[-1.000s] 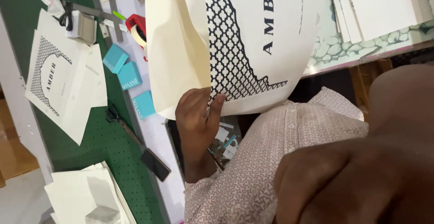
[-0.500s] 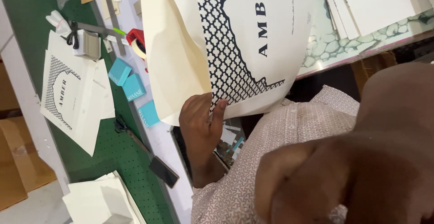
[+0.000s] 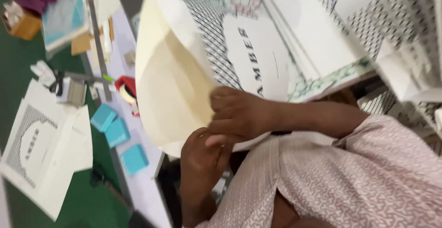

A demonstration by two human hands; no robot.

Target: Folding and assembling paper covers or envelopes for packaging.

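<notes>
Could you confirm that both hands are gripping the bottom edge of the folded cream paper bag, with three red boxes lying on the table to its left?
Not quite: the boxes are blue, not red, as the head view shows. The left hand and right hand do grip the bottom edge of the cream paper bag.

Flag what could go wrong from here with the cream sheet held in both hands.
The cream sheet is already curled, and both hands pinch only its lower edge, right hand above left hand; it might crease there. Held over the crowded bench, it could also brush the red tape dispenser or the blue boxes.
</notes>
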